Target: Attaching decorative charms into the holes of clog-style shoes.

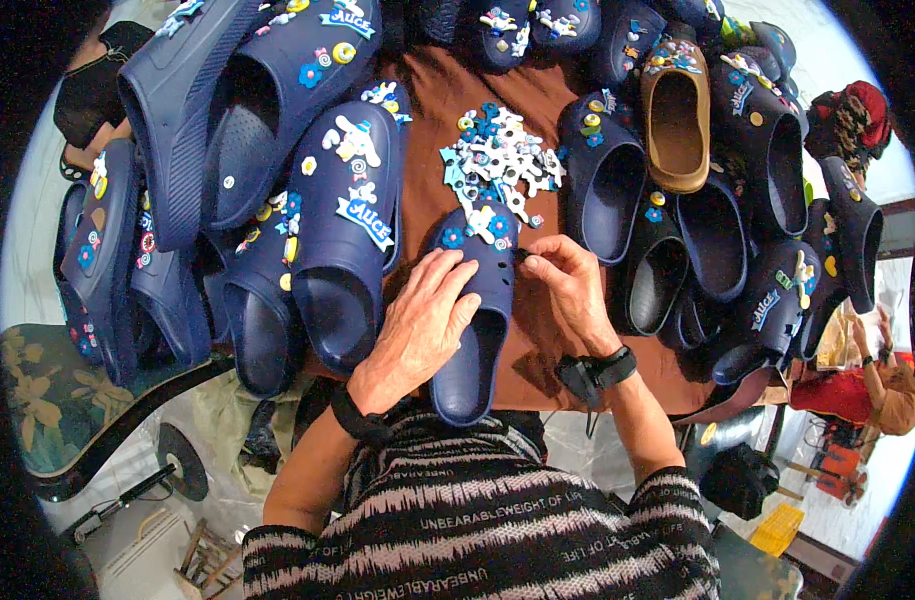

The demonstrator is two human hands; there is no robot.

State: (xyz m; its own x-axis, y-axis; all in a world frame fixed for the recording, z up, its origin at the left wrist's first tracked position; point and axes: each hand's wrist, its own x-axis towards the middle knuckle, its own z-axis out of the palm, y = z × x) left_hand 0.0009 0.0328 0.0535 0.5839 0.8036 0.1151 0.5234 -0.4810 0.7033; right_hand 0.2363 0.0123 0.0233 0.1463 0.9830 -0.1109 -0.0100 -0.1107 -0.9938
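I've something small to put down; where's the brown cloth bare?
Bare brown cloth shows between the charm pile and far clogs, and between the navy clog under the left hand and the right wrist. Both flanks are crowded with clogs.

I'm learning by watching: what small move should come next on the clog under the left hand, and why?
Probably bring the right hand to the bare holes in the navy clog: it is pinched close beside them, the left hand rests on the clog, and flower charms already sit toward the toe.
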